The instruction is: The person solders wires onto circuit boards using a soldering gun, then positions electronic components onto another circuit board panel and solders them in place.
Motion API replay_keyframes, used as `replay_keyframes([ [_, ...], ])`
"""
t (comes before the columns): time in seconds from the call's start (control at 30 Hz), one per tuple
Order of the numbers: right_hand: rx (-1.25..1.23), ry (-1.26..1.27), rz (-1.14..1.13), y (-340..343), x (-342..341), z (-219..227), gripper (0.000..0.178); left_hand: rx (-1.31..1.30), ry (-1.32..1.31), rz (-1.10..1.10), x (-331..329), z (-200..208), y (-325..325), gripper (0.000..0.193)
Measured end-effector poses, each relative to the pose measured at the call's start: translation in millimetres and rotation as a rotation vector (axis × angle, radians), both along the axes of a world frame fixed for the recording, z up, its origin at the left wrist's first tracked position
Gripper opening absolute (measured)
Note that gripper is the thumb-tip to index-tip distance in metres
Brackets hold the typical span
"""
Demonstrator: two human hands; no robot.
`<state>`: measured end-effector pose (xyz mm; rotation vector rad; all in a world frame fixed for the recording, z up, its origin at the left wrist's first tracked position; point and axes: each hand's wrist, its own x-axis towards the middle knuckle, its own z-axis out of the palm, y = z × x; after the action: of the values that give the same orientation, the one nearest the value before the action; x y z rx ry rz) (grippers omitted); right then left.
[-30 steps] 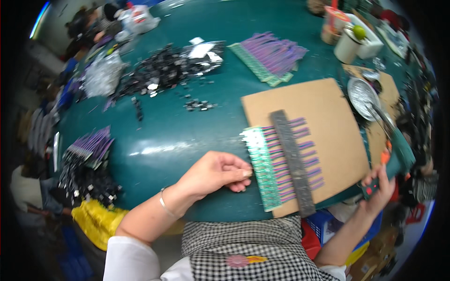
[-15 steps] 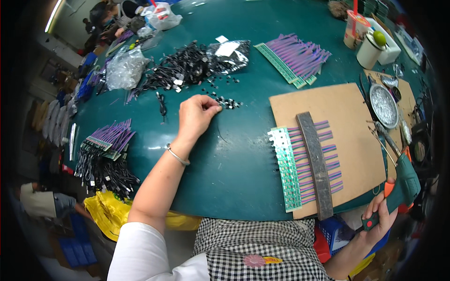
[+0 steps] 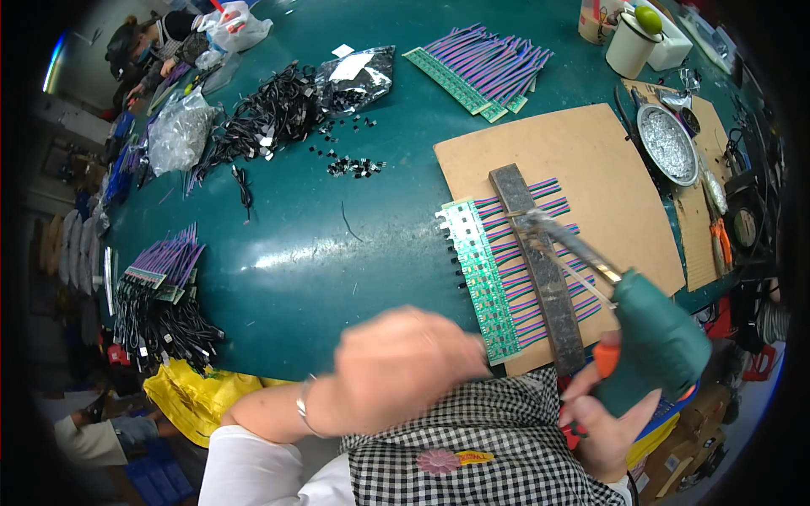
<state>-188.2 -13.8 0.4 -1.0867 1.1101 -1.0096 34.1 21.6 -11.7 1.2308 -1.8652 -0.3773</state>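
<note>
My left hand [image 3: 409, 363], blurred by motion, is curled with its fingers drawn together beside the lower end of a green circuit board strip [image 3: 483, 282]. What its fingertips hold, if anything, is smeared. Purple and dark ribbon wires run right from the strip, beneath a dark grey bar [image 3: 540, 270] that lies across them on a cardboard sheet [image 3: 624, 185]. Small black parts sit along the strip's left edge. My right hand [image 3: 609, 426] grips a green soldering gun [image 3: 658, 337] with an orange trigger. Its metal tip is over the bar.
Small black parts [image 3: 354, 166] lie scattered beyond my left hand, near a heap of black cables [image 3: 266, 118]. Wired boards [image 3: 485, 72] are at the back. A metal dish [image 3: 667, 143] and white mug [image 3: 631, 44] stand right. Finished-looking cable bundles [image 3: 164, 295] lie left. Another person [image 3: 160, 46] is far left.
My left hand has come back from the small black parts to the strip's lower end. My right hand has raised the soldering gun and swung it left over the bar. The view has shifted.
</note>
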Motion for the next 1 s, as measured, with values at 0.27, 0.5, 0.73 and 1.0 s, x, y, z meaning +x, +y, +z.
replay_keyframes([
  [0.27, -0.143, -0.028, 0.38, 8.4, -10.3, -23.9, 0.069, -0.166, 0.118, -0.213, -35.6, -7.5, 6.7, 0.021],
  [0.5, -0.11, 0.005, 0.37, 6.1, -7.1, -23.0, 0.07, -0.252, 0.11, -0.187, -35.0, -7.8, 6.2, 0.02],
  [0.73, -0.154, 0.051, 0.342, 4.8, -3.3, -26.1, 0.07, 0.356, 0.363, -0.12, -33.1, -8.5, 11.9, 0.013],
  [1.0, 0.041, 0.035, 0.294, 10.7, -3.4, -17.9, 0.064, 0.793, 0.531, -0.107, -13.8, 2.1, 4.8, 0.009],
])
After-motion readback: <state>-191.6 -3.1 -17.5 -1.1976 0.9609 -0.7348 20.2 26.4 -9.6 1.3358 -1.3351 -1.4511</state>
